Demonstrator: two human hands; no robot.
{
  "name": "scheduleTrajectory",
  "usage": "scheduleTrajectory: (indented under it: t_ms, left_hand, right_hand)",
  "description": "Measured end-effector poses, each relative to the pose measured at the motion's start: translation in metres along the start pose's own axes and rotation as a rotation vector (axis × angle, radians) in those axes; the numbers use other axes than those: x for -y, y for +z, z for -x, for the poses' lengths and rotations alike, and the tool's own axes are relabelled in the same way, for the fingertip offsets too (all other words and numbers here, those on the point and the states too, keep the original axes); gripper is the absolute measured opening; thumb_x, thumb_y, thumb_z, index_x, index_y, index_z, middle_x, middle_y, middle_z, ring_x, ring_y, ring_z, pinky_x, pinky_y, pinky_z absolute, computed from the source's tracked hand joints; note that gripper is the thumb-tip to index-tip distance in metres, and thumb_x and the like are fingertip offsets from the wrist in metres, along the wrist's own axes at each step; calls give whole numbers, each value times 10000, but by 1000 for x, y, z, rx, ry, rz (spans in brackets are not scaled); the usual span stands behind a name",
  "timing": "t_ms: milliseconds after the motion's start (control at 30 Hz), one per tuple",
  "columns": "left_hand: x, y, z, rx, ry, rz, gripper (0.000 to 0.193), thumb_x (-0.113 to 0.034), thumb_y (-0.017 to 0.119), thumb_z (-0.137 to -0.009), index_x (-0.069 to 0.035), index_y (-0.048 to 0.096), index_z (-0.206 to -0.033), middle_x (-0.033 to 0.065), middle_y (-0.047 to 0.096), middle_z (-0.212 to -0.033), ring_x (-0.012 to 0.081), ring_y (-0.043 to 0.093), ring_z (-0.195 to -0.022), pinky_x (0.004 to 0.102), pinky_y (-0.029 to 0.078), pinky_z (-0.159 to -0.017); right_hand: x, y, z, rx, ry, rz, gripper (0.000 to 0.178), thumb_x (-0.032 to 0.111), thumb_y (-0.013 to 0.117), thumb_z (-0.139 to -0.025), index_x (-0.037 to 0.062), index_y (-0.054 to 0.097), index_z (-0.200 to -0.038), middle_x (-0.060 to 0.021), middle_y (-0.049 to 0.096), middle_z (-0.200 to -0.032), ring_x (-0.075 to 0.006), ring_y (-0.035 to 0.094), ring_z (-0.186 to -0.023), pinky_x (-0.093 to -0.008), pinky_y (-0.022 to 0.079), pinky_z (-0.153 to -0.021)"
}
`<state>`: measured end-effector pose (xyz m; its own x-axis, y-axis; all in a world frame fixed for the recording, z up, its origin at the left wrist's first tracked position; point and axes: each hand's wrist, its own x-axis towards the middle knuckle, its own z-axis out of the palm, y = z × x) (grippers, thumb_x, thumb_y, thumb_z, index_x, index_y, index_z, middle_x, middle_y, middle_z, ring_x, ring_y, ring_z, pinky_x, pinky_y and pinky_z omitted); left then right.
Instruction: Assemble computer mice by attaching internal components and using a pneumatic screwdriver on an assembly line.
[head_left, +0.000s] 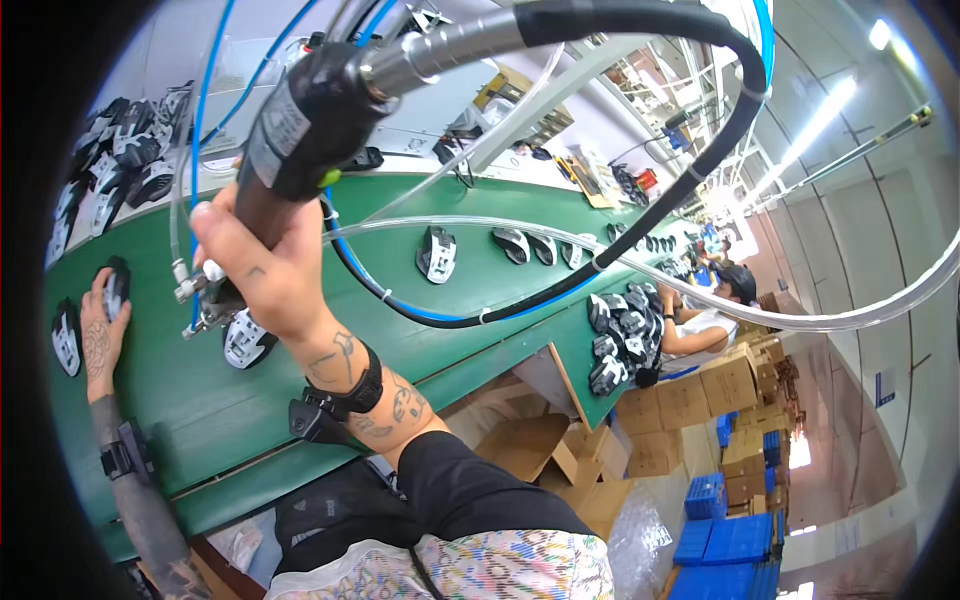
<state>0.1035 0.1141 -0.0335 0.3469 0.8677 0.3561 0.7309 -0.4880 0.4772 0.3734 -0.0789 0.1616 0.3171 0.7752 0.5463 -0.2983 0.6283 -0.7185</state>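
Observation:
My right hand (268, 265) is wrapped round the body of a power screwdriver (310, 120), held up over the green work surface (350, 370). Its lower end carries metal fittings and thin tubes. Below that end, partly hidden by my hand, lies a black-and-white computer mouse shell (245, 340). Farther left, my left hand (101, 330) has its fingers round a dark mouse shell (118, 288) resting on the surface. Another mouse shell (66, 338) lies just left of that hand, apart from it. A single open mouse shell (437, 255) sits right of the screwdriver.
A thick black hose (740, 110) and a clear tube (840, 318) loop across from the screwdriver. Mouse parts (130, 140) crowd the white shelf at the back left. A co-worker (700, 325) sits at the right beside piled shells (625, 330). Cartons (690, 395) and blue crates (730, 540) stand lower right.

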Motion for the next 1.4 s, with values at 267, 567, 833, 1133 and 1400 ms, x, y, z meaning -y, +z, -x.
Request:
scheduleTrajectory:
  t_ms: [267,567,833,1133,1400]
  left_hand:
    - [-160,-50,50,475,83,90,702,-174,669,-547,-144,457,-1215,186,500,-1005,395,517,-914,424,440,-829]
    - [-188,-15,58,507,-341,1799,695,-179,592,-809,-143,236,-1406,118,407,-1245,225,557,-955,359,521,-751]
    - [-193,-3,69,577,-490,2066,685,-178,532,-819,-124,193,-1411,149,417,-1233,307,557,-997,412,546,-753]
    - [-200,-8,74,603,-512,2071,672,-156,507,-803,-117,212,-1405,152,433,-1227,293,580,-968,393,558,-711]
    - [-198,-5,73,687,-432,2096,614,-219,491,-845,-105,237,-1393,135,461,-1175,269,601,-923,360,559,-678]
  right_hand:
    - [9,1,4,-63,-46,47,51,57,621,-826,23,596,-798,-9,591,-672,-75,542,-592,-222,433,-551]
    - [38,-17,7,-63,-323,-36,328,291,470,-882,69,425,-1119,-41,446,-631,-152,454,-532,-325,441,-520]
    - [32,-13,10,-6,-398,-89,399,325,491,-870,67,373,-1150,-53,459,-647,-165,458,-492,-347,442,-518]
    - [32,-13,11,5,-410,-85,365,314,492,-874,71,377,-1120,-59,468,-656,-166,469,-499,-362,451,-535]
    - [33,-14,11,25,-401,-98,365,308,485,-886,68,380,-1140,-70,475,-673,-169,480,-518,-362,459,-550]
